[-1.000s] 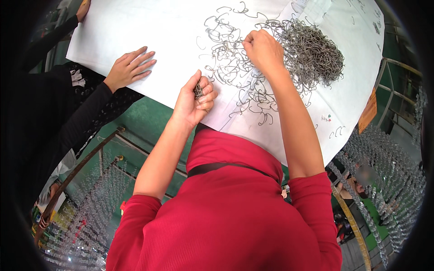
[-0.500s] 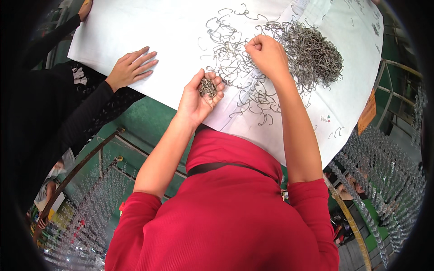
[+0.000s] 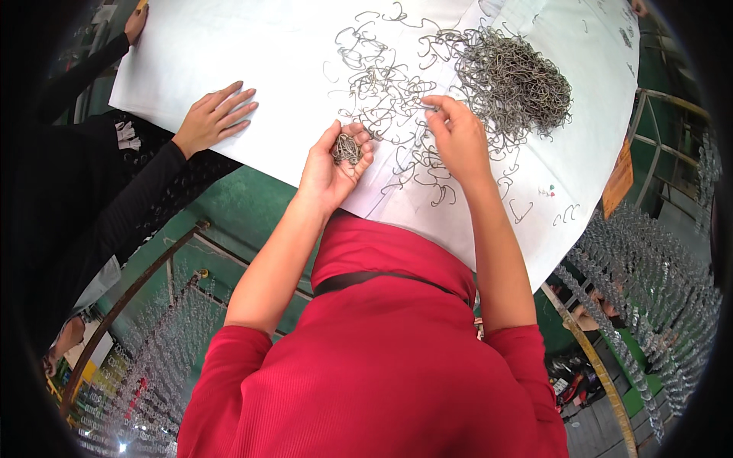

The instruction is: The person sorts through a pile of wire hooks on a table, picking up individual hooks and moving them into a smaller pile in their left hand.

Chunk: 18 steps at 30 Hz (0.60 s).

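Observation:
In my left hand, palm up at the table's near edge, the fingers curl round a small bunch of bent wire hooks. My right hand is just above the scattered hooks, palm down. Its index finger reaches out, with the thumb a little apart from it, and I see no hook between them. Beyond and to the right of that hand lies a dense heap of the same dark grey hooks. The white-covered table lies under all of these.
At the left, another person's hand rests flat on the table edge, and that person's other hand touches the far left corner. Strands of clear beads or chain hang at the right. An orange tag hangs at the table's right edge.
My right hand has come down toward me and its pinched fingers have parted. My left hand still holds the bunch. The whole view has shifted slightly.

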Motion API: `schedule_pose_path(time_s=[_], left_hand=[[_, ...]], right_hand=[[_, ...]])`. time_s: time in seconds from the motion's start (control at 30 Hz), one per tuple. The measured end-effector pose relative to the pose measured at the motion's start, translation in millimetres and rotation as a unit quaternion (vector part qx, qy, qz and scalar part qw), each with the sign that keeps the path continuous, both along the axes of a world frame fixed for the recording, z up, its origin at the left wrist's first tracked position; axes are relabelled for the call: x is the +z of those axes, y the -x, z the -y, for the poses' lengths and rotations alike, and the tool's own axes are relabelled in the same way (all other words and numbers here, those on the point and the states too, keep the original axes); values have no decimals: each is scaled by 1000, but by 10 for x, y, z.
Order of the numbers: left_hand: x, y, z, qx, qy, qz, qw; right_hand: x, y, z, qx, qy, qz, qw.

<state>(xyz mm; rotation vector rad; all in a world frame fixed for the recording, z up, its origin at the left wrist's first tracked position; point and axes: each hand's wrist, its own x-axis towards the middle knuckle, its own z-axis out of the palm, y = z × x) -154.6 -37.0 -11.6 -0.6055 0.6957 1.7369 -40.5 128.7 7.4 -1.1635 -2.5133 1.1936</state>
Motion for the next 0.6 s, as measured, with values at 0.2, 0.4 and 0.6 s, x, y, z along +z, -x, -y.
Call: schedule_pose_path(time_s=[0.2, 0.4, 0.6], left_hand=[[-30, 72, 132, -3, -28, -21, 999], [30, 63, 170, 21, 2, -12, 1000], [12, 90, 199, 34, -14, -8, 999]], right_hand=[[-47, 87, -157, 4, -87, 64, 994], [-59, 188, -210, 76, -94, 94, 988], [-14, 134, -379, 18, -108, 75, 991]])
